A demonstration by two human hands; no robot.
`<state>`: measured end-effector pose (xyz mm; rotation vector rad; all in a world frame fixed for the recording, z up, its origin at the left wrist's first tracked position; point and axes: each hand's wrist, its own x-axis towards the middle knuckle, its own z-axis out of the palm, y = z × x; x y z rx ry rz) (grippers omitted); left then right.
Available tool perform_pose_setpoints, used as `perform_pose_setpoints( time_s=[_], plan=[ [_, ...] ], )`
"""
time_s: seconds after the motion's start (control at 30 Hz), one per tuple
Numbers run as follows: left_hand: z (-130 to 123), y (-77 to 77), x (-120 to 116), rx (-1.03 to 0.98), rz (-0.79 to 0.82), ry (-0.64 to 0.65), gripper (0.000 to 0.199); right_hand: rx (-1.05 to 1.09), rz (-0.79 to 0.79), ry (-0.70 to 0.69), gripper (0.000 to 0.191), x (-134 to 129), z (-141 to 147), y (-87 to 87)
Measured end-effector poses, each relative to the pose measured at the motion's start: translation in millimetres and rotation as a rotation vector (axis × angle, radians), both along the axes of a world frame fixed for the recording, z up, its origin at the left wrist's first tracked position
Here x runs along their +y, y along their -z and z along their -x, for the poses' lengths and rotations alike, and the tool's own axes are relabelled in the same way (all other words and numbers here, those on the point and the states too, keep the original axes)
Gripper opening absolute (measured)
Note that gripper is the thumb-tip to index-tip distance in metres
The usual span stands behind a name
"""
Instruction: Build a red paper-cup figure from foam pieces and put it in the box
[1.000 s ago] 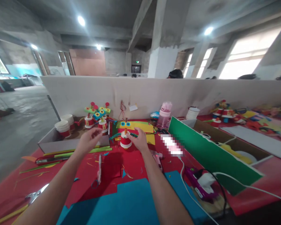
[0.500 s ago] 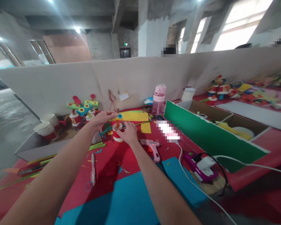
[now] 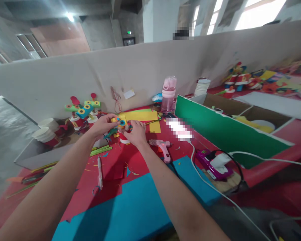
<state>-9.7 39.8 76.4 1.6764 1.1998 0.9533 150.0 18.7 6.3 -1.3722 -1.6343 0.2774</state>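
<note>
My left hand (image 3: 104,124) pinches the left end of a small yellow paper tube (image 3: 123,120) with blue ring eyes. The tube sits over a red-and-white paper cup (image 3: 124,139) that stands on the red table. My right hand (image 3: 137,133) is closed around the cup's upper right side, its thumb toward me. The cup's top and the striped paper spring there are mostly hidden by the tube and fingers. Right of the cup lies a pink glue gun (image 3: 163,148). Behind my hands are yellow paper sheets (image 3: 145,115).
Finished cup figures (image 3: 85,110) stand at back left, near stacked paper cups (image 3: 41,134). A craft knife-like pink tool (image 3: 99,172) lies in front. Blue sheets (image 3: 140,204) cover the near side. Rightward are a pink bottle (image 3: 169,97), a green-sided box (image 3: 215,129) and a purple power strip (image 3: 213,167) with cables.
The view has tilted down slightly. The yellow tube now shows its eyes toward me and covers the spring that was visible above the cup. Both hands stay near the cup.
</note>
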Motion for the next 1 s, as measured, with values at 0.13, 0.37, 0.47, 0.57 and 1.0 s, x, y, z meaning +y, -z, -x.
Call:
perform_pose_setpoints(
  time_s=[0.13, 0.37, 0.47, 0.57, 1.0],
  plan=[
    [0.4, 3.2, 4.2, -0.032, -0.009, 0.015, 0.041, 0.034, -0.026, -0.006, 0.032, 0.5, -0.7, -1.2],
    [-5.8, -1.5, 6.0, -0.065, -0.016, -0.016, 0.044, 0.024, -0.003, -0.045, 0.015, 6.0, -2.9, -1.4],
    [-4.3, -4.3, 4.1, -0.054, -0.019, -0.027, 0.047, 0.025, 0.000, -0.045, 0.014, 6.2, -2.5, -2.5],
    [3.8, -3.9, 1.4, -0.076, -0.026, -0.022, 0.049, 0.026, 0.015, -0.038, 0.016, 5.4, -3.1, -4.2],
    [8.5, 33.4, -5.3, -0.273, -0.124, -0.133, 0.057, 0.013, 0.020, -0.042, 0.016, 5.4, -0.7, -1.0]
  ],
)
